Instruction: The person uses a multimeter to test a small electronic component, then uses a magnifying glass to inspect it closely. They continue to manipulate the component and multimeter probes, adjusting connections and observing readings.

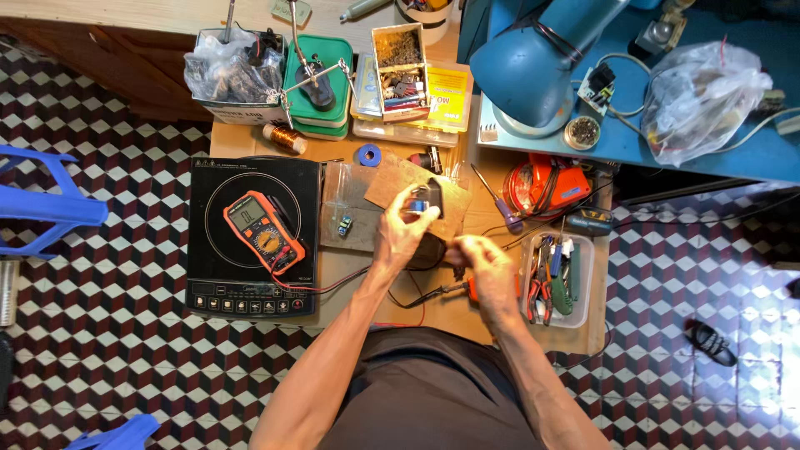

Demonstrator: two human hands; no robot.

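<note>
My left hand [402,233] pinches a small blue component [417,206] at its fingertips, raised so I can see it. At four o'clock from it, my right hand [487,265] is curled around a probe [446,291] above the wooden bench [467,321]. The orange multimeter [264,232] rests at nine o'clock on a black induction cooktop [208,275]. Checkered floor tiles [100,333] surround everything.
</note>
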